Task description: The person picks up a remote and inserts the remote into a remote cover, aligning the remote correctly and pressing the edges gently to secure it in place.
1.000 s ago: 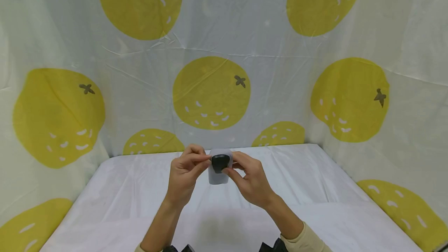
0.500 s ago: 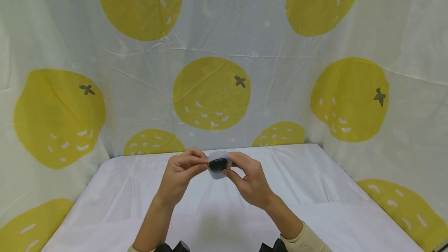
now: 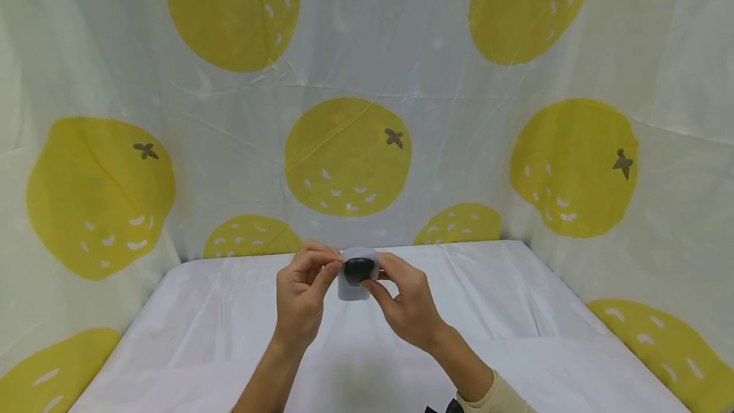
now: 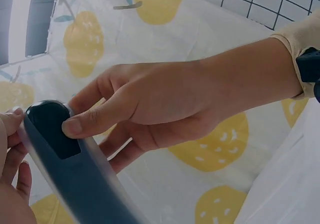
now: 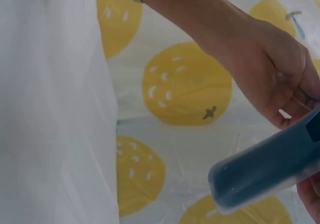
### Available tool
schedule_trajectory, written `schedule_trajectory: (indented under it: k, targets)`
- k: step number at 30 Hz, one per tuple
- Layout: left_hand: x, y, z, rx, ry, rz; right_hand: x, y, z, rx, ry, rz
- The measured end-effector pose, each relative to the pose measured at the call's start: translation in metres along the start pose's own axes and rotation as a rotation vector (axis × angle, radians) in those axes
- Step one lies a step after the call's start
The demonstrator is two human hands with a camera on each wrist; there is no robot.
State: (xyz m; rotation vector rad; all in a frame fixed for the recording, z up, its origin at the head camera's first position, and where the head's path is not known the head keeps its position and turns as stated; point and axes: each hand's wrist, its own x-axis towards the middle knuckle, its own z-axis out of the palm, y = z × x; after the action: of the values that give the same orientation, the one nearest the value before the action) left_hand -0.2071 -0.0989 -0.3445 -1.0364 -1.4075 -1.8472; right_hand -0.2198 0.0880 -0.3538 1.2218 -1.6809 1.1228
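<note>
Both hands hold a long, rounded, tube-like container (image 3: 353, 293) in front of the body. In the left wrist view its dark blue body (image 4: 95, 184) has pale translucent edges, and a glossy black rounded piece (image 4: 50, 119) sits at the near end. That black piece (image 3: 359, 271) faces the head camera. My left hand (image 3: 301, 295) pinches the container's upper left edge with thumb and fingertips. From the other side my right hand (image 3: 411, 303) grips it, the thumb lying on the black piece and the fingers behind. The container's far end (image 5: 217, 186) shows in the right wrist view.
A white-covered table (image 3: 229, 311) lies below the hands. Behind and at both sides hangs a pale curtain (image 3: 447, 145) printed with yellow fruit. A white grid panel (image 4: 250, 1) shows at the top of the left wrist view.
Half a second ago the container tipped, its lower part showing less; now it shows longer again below the black piece. The left hand moved slightly left, then back. Both hands kept hold.
</note>
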Motion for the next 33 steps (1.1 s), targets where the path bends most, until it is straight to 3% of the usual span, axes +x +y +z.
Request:
schedule_trajectory:
  k: [5, 13, 19, 26, 30, 33]
  targets:
    - [-0.003, -0.008, -0.002, 0.036, -0.044, 0.052, -0.001, -0.004, 0.000, 0.023, 0.021, 0.054]
    - [-0.003, -0.012, -0.005, 0.060, -0.120, -0.071, -0.002, -0.001, -0.003, 0.076, 0.042, 0.093]
    - [-0.001, -0.007, -0.002, 0.154, -0.062, -0.076, 0.000, -0.002, -0.004, 0.030, 0.061, 0.093]
    - [0.000, -0.004, 0.001, 0.158, -0.005, -0.092, 0.001, -0.003, -0.009, -0.084, 0.227, 0.081]
    - [0.000, -0.007, -0.002, 0.096, -0.042, -0.069, 0.004, -0.005, -0.014, -0.027, 0.176, 0.091]
    - [-0.002, -0.010, -0.004, 0.029, -0.101, -0.054, 0.006, -0.008, -0.018, 0.072, 0.111, 0.163]
